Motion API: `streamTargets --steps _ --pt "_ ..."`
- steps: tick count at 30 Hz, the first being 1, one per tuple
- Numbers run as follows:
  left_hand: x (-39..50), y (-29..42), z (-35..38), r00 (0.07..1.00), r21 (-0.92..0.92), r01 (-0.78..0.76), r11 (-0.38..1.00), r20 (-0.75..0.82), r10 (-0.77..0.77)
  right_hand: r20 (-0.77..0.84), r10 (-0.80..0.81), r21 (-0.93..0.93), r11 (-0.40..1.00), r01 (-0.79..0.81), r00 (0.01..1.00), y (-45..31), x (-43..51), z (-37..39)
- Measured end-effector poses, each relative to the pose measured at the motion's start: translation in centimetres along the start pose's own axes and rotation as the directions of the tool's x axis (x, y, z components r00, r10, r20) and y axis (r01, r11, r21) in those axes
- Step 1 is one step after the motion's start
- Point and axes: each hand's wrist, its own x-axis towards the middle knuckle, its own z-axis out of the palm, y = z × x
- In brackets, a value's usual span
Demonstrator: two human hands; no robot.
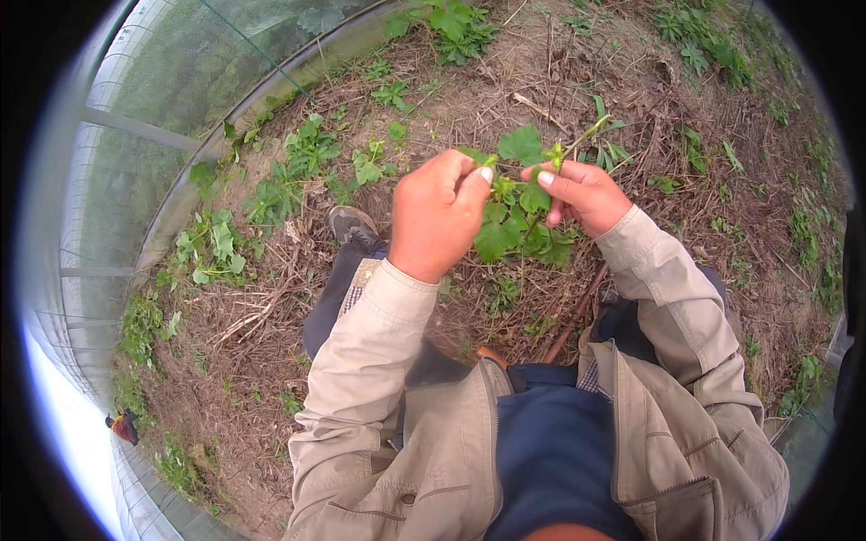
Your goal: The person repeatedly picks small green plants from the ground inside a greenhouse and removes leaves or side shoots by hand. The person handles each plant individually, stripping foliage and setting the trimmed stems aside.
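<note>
A green leafy vine with broad lobed leaves and small yellow-green buds rises from the ground before me. Thumb and forefinger of my left hand are pinched together at one of its shoot tips. To the right, my right hand grips the vine between thumb and fingers, beside a budded shoot. One broad leaf stands between the two hands. The pale upper stem slants up and away past my right fingers. My fingertips partly hide where each hand meets the plant.
Dry stalks and straw cover the soil, with low weeds scattered about. Clear greenhouse film curves along the left, and a green cord crosses it. My shoe and a brown pole are close by. A person appears far lower left.
</note>
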Motion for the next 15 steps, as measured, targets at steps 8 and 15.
streamTargets --steps 8,15 --pt "1.1 -1.1 -1.8 0.95 -0.324 0.264 0.909 -0.078 -0.303 -0.144 0.039 0.134 0.991 -0.02 0.989 0.7 1.1 -1.1" --pt "-0.8 -0.1 0.9 0.993 0.05 -0.087 0.995 0.083 0.083 -0.054 -0.142 0.079 0.986 0.146 0.988 2.8 1.2 -1.3"
